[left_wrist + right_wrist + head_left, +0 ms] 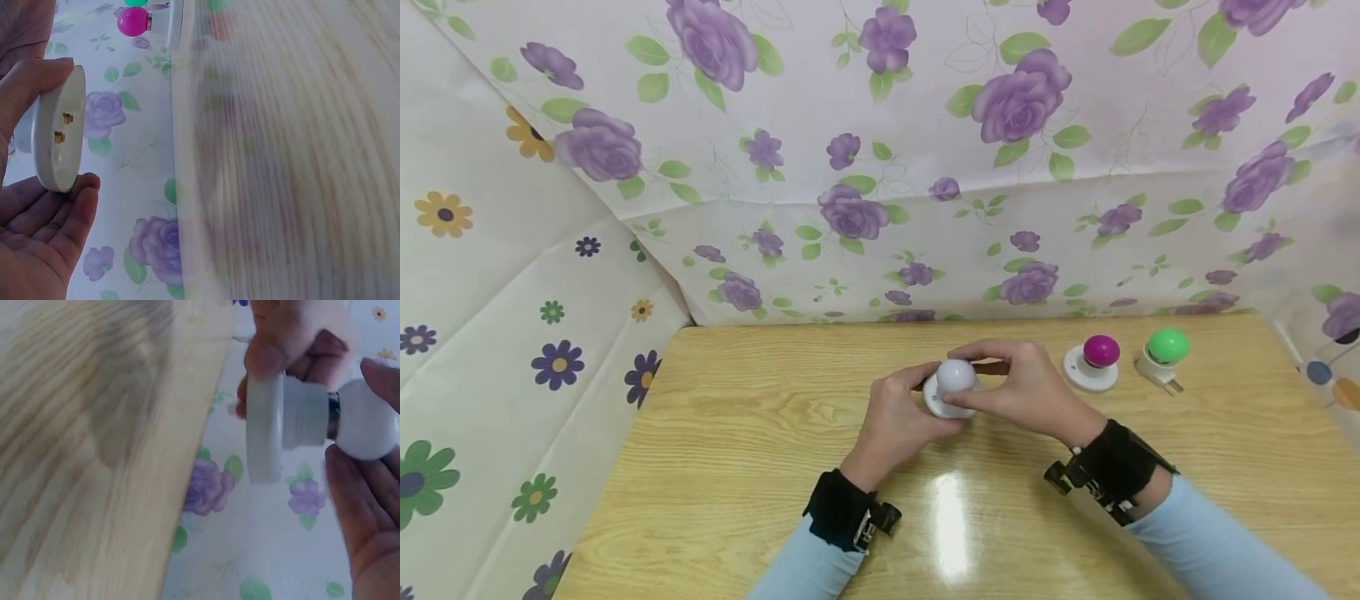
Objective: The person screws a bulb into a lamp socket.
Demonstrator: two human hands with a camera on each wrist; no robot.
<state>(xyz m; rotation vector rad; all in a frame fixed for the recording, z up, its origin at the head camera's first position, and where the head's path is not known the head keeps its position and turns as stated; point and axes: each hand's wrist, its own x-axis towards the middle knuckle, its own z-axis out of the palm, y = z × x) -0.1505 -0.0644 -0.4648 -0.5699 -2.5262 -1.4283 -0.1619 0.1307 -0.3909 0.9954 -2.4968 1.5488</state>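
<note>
My left hand grips the rim of a round white lamp socket, thumb on one side and fingers on the other. Two brass screws show on the socket's underside in the left wrist view. A white light bulb sits in the socket, with a strip of its metal base visible between glass and holder in the right wrist view. The thumb and fingers of my right hand are around the bulb. Both hands hold the pair above the wooden table.
Right of my hands, a magenta bulb stands in a white round socket. Beside it a green bulb sits in a white plug-in holder with metal prongs. Flowered sheeting rises behind the wooden table.
</note>
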